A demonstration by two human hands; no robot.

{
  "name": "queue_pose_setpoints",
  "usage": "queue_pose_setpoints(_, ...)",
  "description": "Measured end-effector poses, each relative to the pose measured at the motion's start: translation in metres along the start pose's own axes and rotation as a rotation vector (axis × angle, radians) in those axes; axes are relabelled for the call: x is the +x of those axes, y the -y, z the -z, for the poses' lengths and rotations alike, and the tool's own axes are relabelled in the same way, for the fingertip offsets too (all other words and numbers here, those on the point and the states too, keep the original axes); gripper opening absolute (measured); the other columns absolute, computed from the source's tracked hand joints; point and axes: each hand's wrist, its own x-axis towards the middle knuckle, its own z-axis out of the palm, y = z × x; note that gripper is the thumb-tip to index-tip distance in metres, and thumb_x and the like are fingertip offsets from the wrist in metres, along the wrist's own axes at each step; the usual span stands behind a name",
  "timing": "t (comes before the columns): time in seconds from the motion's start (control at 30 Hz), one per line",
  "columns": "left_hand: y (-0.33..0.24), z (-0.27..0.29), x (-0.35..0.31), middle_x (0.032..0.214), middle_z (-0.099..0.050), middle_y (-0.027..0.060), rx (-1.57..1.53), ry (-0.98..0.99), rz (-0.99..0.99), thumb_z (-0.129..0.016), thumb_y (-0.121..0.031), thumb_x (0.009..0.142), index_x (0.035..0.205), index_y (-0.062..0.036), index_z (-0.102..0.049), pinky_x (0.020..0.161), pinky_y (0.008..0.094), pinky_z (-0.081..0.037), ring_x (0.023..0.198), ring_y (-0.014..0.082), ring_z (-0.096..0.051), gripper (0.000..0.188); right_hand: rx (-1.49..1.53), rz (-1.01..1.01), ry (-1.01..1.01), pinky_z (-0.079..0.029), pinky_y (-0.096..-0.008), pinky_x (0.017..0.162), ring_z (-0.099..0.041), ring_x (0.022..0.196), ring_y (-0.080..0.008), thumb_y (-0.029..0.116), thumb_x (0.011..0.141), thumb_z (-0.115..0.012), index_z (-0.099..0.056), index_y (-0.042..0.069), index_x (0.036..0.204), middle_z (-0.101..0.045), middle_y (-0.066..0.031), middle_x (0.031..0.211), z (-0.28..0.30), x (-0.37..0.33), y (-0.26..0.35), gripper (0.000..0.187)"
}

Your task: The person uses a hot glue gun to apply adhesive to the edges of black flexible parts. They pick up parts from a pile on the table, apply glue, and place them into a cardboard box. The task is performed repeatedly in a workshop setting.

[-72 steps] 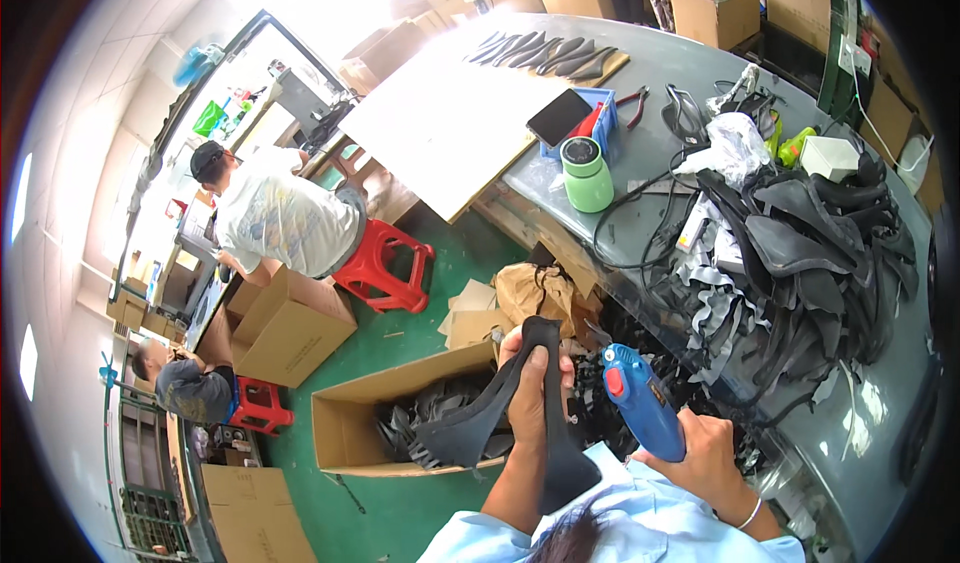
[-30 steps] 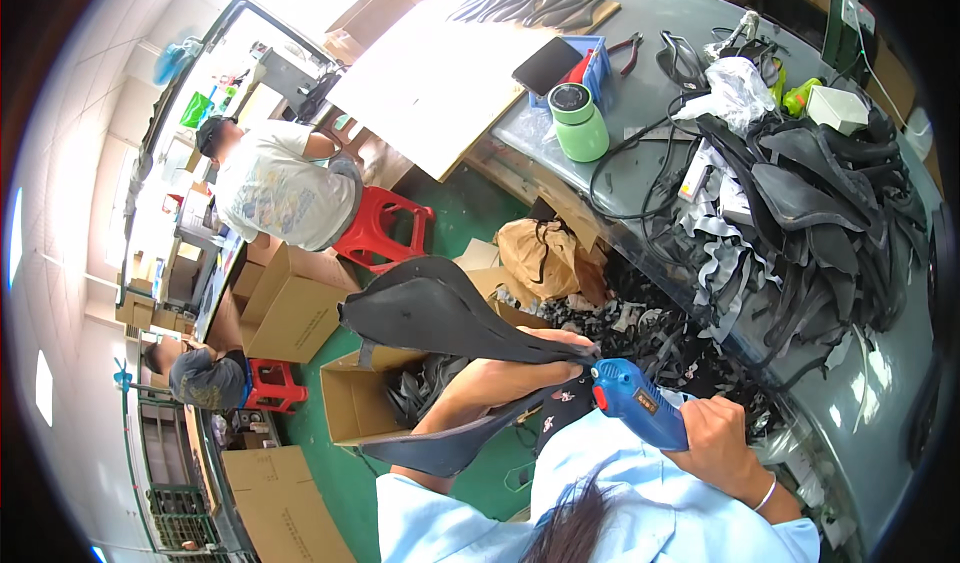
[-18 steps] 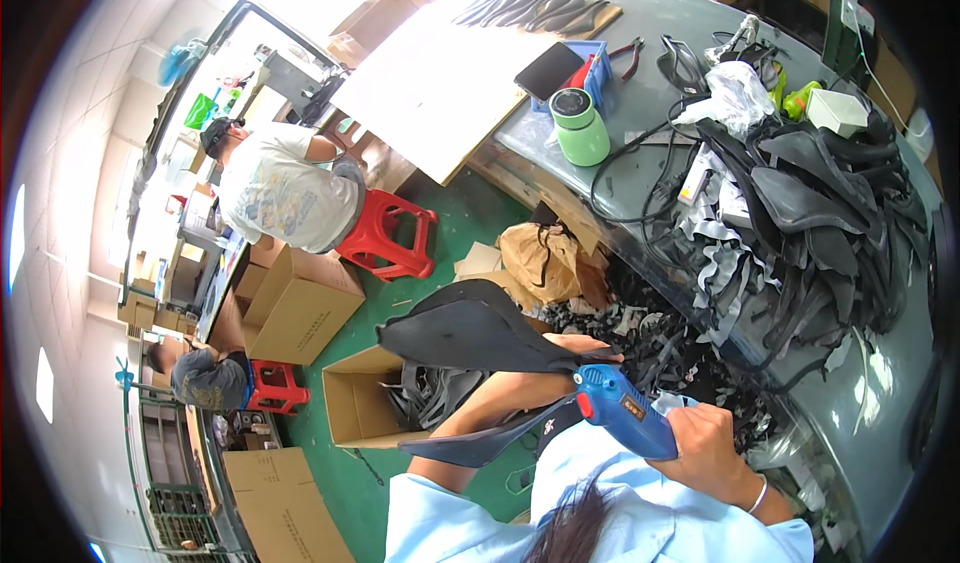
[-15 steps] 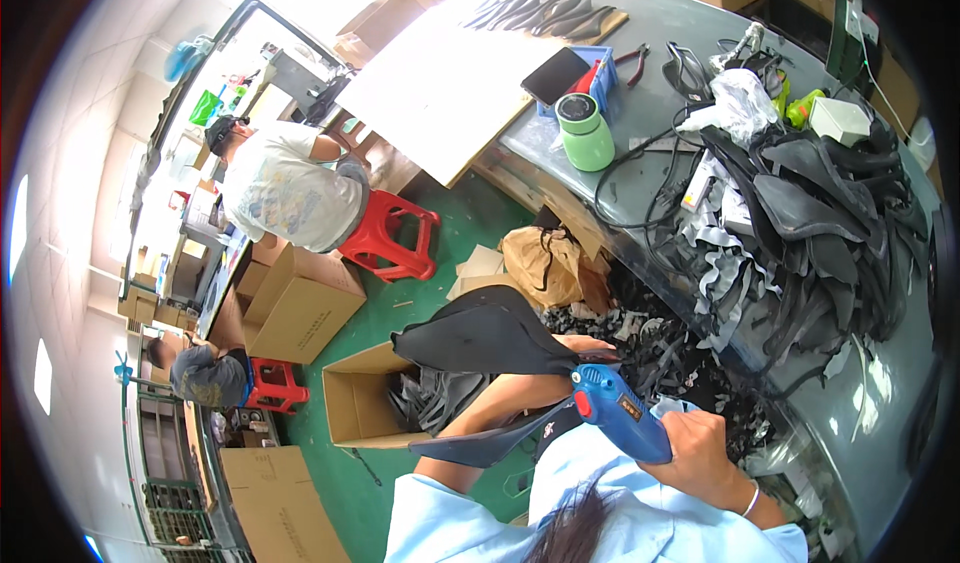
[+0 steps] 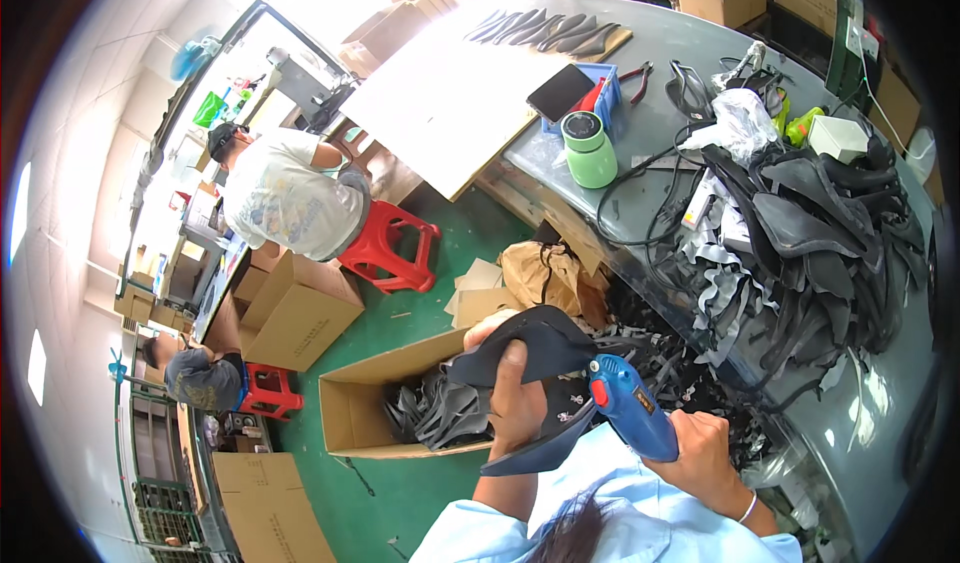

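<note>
Closest in, a light blue sleeve (image 5: pixel 475 535) leads up to the left hand (image 5: pixel 517 408), closed on a curved black piece (image 5: pixel 555 343). The thumb presses flat against its near face, while the fingers go behind its upper left edge. The wide upper part of the piece sits above the palm and reaches out to the right of the hand; a lower flap, seemingly of the same piece, slants across the wrist.

To the right, the right hand (image 5: pixel 705 453) is wrapped around the lower end of a blue handheld tool (image 5: pixel 637 413) with a red button (image 5: pixel 600 392). The tool tilts up and left, its head just beside the right edge of the black piece; whether they touch cannot be told. A white band (image 5: pixel 748 508) circles the right wrist.

Beyond the left hand, an open cardboard box (image 5: pixel 352 411) on the green floor holds more dark pieces (image 5: pixel 440 413). Dark scraps (image 5: pixel 655 363) lie past the tool, and a crumpled brown bag (image 5: pixel 538 275) is behind the box.

On the grey bench (image 5: pixel 655 48) at the right is a heap of black pieces (image 5: pixel 820 233). Farther along stand a green bottle (image 5: pixel 590 160) and a blue bin (image 5: pixel 608 91), near a pale board (image 5: pixel 430 113) with a row of dark curved pieces (image 5: pixel 545 31) at its far end.

Off to the left, a person in a pale shirt (image 5: pixel 298 198) sits on a red stool (image 5: pixel 395 250).
</note>
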Motion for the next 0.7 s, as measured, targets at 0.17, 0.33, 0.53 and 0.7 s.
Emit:
queue_pose_setpoints(0.17,0.011,0.0,-0.01,0.107,-0.052,0.0151,-0.173,0.11,-0.048,-0.056,-0.003,0.08,0.106,-0.0054,-0.044,0.094,0.0389,-0.04,0.104,0.0231,-0.051,0.029,0.024,-0.009,-0.007,-0.044,-0.0346,0.05,-0.056,0.049,-0.0263,0.019,0.061,-0.077,-0.05,0.005,0.067,-0.054,-0.0091,0.055,0.003,0.004,0.006,0.032)
queue_pose_setpoints(0.33,0.015,0.0,-0.021,0.112,-0.05,0.0167,-0.236,0.074,-0.024,-0.056,0.0,0.08,0.108,-0.0061,-0.042,0.095,0.0405,-0.041,0.105,0.0241,-0.051,0.032,0.079,-0.014,0.01,-0.044,-0.0347,0.049,-0.057,0.048,-0.0263,0.019,0.061,-0.077,-0.05,0.004,0.067,-0.054,-0.0091,0.054,0.004,0.006,0.011,0.032)
queue_pose_setpoints(0.53,0.014,-0.006,-0.026,0.105,-0.051,0.0129,-0.152,0.084,0.002,-0.053,-0.007,0.079,0.109,-0.0061,-0.042,0.089,0.0387,-0.044,0.098,0.0216,-0.053,0.032,0.054,-0.012,0.005,-0.043,-0.0348,0.05,-0.056,0.048,-0.0267,0.019,0.06,-0.078,-0.049,0.005,0.067,-0.054,-0.0088,0.054,0.006,0.009,0.014,0.033)
queue_pose_setpoints(0.7,-0.003,-0.009,-0.027,0.103,-0.054,0.0127,-0.125,0.044,0.238,-0.051,-0.005,0.078,0.108,-0.0036,-0.045,0.09,0.036,-0.043,0.097,0.0207,-0.055,0.031,-0.07,0.035,-0.011,-0.04,-0.0352,0.05,-0.053,0.048,-0.0267,0.021,0.062,-0.077,-0.048,0.005,0.065,-0.051,-0.0085,0.055,0.005,0.005,0.008,0.034)
